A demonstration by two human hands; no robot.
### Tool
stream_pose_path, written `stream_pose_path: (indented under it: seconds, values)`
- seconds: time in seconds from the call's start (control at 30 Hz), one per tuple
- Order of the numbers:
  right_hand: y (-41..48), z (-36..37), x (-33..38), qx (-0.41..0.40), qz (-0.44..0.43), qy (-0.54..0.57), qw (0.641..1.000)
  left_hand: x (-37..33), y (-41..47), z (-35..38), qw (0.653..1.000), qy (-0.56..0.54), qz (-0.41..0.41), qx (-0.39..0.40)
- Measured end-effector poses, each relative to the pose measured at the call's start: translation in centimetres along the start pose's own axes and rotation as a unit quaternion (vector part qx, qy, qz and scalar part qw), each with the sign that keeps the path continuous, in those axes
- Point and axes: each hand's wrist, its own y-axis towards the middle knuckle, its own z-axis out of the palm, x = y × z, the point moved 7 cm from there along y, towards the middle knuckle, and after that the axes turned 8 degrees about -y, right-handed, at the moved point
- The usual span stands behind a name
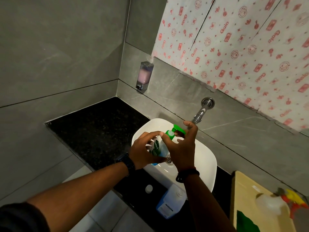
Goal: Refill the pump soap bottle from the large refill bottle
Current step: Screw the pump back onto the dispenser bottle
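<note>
Left hand [143,148] grips the bottle [158,146], tilted over the sink [209,158]. Right hand [182,148] curls round its green pump [177,129], just below the tap [200,113]. The refill [170,203] stands by the sink at the front edge of the desk [93,131], which runs wide to the left.

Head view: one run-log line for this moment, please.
left hand grips clear plastic pump soap bottle; right hand grips green pump; over white ceramic sink; white-blue refill bottle untouched
</note>
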Motion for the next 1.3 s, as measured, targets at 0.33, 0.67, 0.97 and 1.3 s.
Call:
stream_pose_path:
  seconds: [0.33, 0.67, 0.97, 1.3]
  values:
    - [-0.1, 0.0, -0.3, 0.02, 0.006, 0.008, 1.0, -0.5, 0.0, 0.2, 0.999, 0.021, 0.026, 0.013]
    - [0.0, -0.1, -0.6, 0.041, 0.021, 0.018, 0.999, -0.5, 0.2, 0.4, 0.999, 0.014, 0.031, 0.015]
    - [0.0, -0.7, 0.2, 0.0, 0.002, -0.005, 1.0, 0.3, 0.1, 0.4, 0.999, 0.021, 0.02, 0.022]
    - [-0.3, -0.8, 1.2, -0.04, 0.002, -0.044, 0.998, 0.6, -0.1, 0.3, 0.999, 0.022, 0.02, -0.014]
